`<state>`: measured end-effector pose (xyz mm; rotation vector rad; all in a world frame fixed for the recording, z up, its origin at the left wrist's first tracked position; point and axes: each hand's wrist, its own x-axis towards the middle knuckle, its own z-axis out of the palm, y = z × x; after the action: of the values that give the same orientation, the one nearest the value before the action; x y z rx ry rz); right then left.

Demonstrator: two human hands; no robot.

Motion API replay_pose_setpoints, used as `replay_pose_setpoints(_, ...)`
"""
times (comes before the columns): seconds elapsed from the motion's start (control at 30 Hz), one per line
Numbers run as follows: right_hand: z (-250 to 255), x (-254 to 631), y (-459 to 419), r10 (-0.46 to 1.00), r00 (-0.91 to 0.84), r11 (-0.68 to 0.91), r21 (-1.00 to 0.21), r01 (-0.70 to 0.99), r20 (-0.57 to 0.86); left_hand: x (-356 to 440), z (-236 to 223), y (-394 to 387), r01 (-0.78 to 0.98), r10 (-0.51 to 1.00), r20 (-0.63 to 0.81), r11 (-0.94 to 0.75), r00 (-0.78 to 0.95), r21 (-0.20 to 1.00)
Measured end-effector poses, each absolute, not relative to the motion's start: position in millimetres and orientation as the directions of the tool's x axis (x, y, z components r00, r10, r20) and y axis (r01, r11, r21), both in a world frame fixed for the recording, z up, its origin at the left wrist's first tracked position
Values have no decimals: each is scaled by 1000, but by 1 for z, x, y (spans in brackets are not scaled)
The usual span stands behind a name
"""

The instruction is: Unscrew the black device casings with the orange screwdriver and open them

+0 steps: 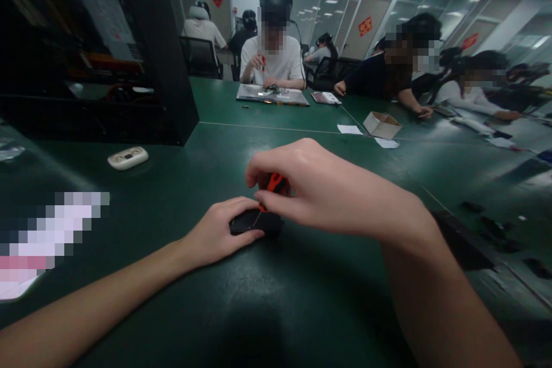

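Note:
A small black rectangular device point(255, 223) lies on the green table in front of me. My left hand point(219, 231) grips it from the left, with fingers along its far side and thumb along its near side. Above it, my right hand point(308, 187) is closed around the red and black handle of a screwdriver point(276, 183). The thin shaft slants down and left to the device's top face. Whether the tip sits in a screw is too small to tell. My right hand partly covers the device's right end.
A large black open-fronted case point(172, 57) stands at the left, near a white earbud case point(128, 158). Across the green table point(241, 138), a co-worker handles parts on a flat panel point(293, 98). A small cardboard box point(382, 125) is at the back right. Several black parts point(495, 230) lie right.

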<state>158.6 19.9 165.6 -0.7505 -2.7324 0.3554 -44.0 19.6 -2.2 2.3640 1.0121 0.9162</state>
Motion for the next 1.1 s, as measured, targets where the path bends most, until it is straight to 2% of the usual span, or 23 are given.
replay_pose_setpoints(1.1, 167, 156, 19, 549, -819, 816, -319, 482, 167, -44, 0, 20, 452, 761, 382, -629, 525, 633)
